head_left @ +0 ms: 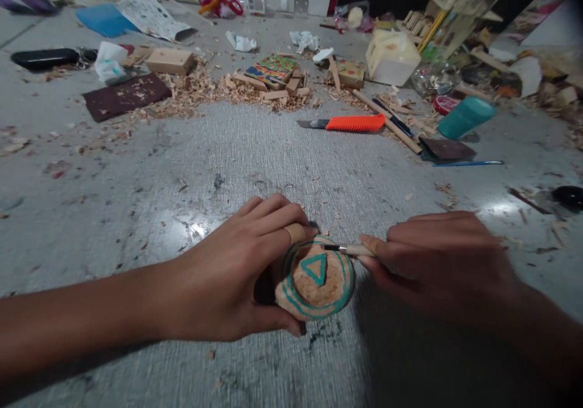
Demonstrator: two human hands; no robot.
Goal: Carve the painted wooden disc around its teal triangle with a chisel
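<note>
A small round wooden piece (334,289) with teal rings along its rim and a raised teal-edged triangle in its hollowed face sits near the middle of the table's front part. My left hand (241,262) grips it from the left, fingers over the far side and thumb at the near side. A tan plaster wraps one of its fingers. From the right, my right hand (432,253) pinches a slim carving tool (357,249) with a pale handle, metal collar and dark tip. The tip lies over the upper part of the hollow; whether it touches is unclear.
An orange utility knife (355,122) lies beyond the hands, blade out. Wood shavings (204,89) surround several blocks and a patterned box (272,70) farther back. A teal bottle (467,118), thin sticks and a blue brush (469,164) lie to the right.
</note>
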